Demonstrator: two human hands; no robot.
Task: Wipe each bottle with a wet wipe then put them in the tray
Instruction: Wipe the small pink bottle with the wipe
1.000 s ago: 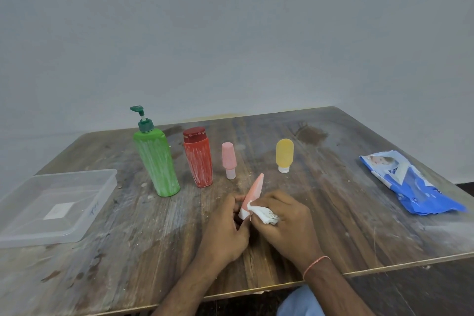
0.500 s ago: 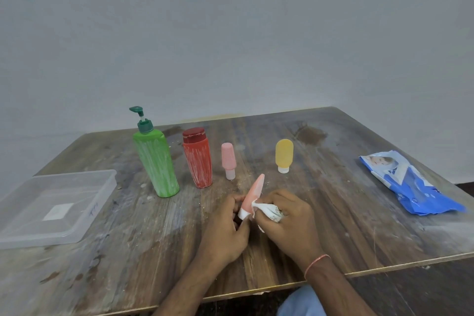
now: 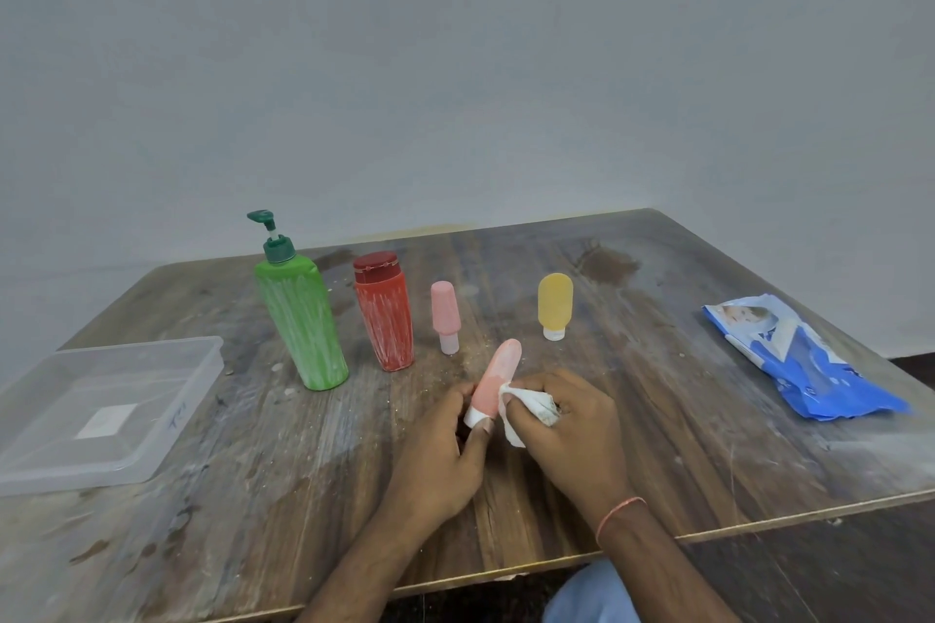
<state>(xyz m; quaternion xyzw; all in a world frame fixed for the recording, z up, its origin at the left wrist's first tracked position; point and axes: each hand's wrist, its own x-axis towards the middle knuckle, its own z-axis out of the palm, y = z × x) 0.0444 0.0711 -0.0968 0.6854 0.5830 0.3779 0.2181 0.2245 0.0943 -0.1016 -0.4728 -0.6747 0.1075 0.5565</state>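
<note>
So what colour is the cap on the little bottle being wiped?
White, on the salmon-pink bottle; its cap shows in the head view.

I looked into a bare, plain room, hard to name further: a scuffed wooden table (image 3: 657, 420) stood against a blank grey wall (image 3: 455, 66), nothing else telling home from workshop.

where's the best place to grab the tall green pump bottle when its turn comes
Probably round the middle of the tall green plastic pump bottle, coming in from the near side with the left hand. It stands upright, its flat-sided body widens toward the shoulder, and the thin pump head on top looks a poor handle.
</note>
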